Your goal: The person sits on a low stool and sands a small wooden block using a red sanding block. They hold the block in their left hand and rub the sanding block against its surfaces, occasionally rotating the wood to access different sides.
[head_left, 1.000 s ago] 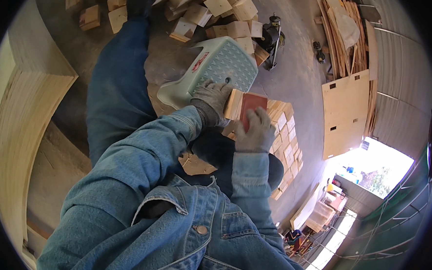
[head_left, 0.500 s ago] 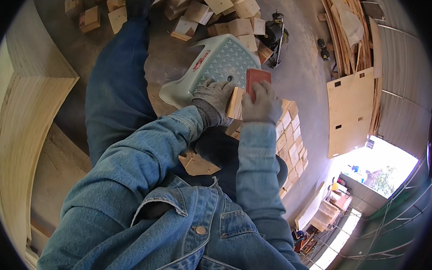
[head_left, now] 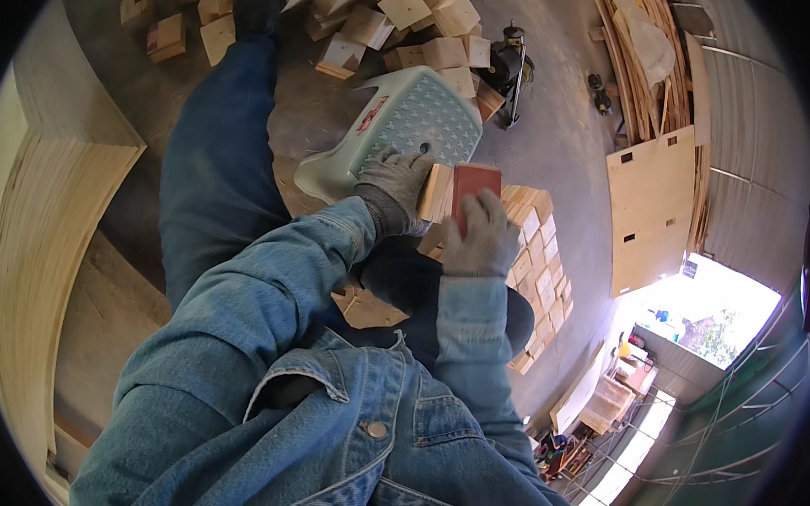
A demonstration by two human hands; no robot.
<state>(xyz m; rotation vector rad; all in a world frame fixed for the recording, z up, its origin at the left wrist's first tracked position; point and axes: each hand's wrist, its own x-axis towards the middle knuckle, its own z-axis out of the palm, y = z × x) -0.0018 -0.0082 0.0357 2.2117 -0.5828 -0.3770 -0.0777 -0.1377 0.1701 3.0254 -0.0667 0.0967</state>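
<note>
My left hand (head_left: 392,190), in a grey knit glove, is closed around a pale wooden block (head_left: 437,196) at the near right edge of a light green plastic step stool (head_left: 423,115). Against the right side of that block lies a flat, red-brown sanding block (head_left: 475,183). My gloved right hand (head_left: 481,239) grips it from the near side, slightly blurred. The fingers of my left hand partly hide the wooden block's left side.
Loose wooden blocks (head_left: 366,26) lie heaped beyond the stool, beside a black machine (head_left: 506,70). A neat stack of blocks (head_left: 540,269) stands right of my knee. Large plywood sheets (head_left: 46,198) rise at left; a wooden panel (head_left: 655,207) leans at right.
My right hand has drawn the sanding block toward me and slightly left, and its reddish face now shows more fully. My left hand stays on the wooden block.
</note>
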